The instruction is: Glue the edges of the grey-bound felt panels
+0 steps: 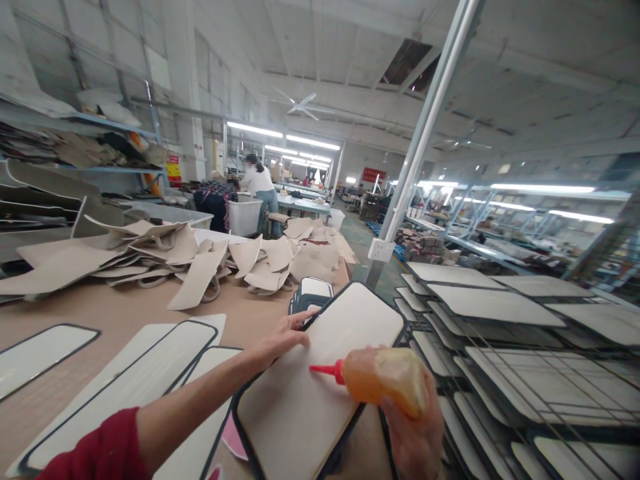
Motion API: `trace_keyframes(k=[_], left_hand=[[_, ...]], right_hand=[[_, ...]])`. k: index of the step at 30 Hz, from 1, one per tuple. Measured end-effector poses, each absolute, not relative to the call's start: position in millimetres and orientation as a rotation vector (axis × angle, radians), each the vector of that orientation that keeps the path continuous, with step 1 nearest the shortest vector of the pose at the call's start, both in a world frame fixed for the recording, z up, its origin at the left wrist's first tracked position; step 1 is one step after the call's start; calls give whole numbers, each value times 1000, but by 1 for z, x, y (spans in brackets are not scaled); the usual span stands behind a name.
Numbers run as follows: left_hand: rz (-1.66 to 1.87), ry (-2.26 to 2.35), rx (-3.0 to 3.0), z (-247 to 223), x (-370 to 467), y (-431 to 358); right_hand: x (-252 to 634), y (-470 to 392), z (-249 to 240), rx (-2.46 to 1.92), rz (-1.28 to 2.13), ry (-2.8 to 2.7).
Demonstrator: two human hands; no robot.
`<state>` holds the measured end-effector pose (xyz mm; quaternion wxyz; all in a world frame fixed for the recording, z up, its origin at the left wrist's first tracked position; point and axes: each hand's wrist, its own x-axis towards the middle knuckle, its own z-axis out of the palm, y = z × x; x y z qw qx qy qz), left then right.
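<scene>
My right hand (415,427) is wrapped round a clear squeeze bottle (385,377) of amber liquid with a red nozzle. The bottle lies nearly level, its tip pointing left over the middle of a pale, round-cornered panel (320,400) with a dark edge. Whether the tip touches the surface I cannot tell. My left hand (293,330) grips that panel's upper left edge, thumb on the face and fingers at the rim. More dark-edged panels (130,387) lie on the table to the left. Behind the held panel is a small stack of similar pieces (315,288).
Bent beige sheets (150,253) are heaped along the far side of the brown table (125,313). To the right, a wire rack (520,380) carries several layers of panels. A metal post with a socket box (381,250) stands ahead. Another person (263,190) bends over a white bin (245,215) farther off.
</scene>
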<state>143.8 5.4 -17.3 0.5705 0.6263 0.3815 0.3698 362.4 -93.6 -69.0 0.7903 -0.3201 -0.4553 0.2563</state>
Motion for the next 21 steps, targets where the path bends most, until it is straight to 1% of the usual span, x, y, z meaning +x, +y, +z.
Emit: trace_keyframes(k=[4, 6, 8, 12, 14, 18, 21], left_hand=[[846, 889, 1463, -18, 146, 1], [842, 876, 1458, -15, 148, -2], [853, 863, 1442, -12, 149, -3], [884, 874, 1450, -8, 149, -5], [877, 894, 1466, -7, 149, -7], [854, 920, 1507, -3, 150, -15], [863, 909, 1500, 1, 154, -20]], right_hand=[[384, -76, -55, -673, 314, -882], [391, -70, -51, -688, 260, -824], [388, -75, -57, -727, 309, -857], [374, -96, -73, -738, 560, -1039], [379, -97, -67, -710, 520, -995], [405, -79, -38, -660, 274, -763], [407, -78, -39, -675, 290, -765]])
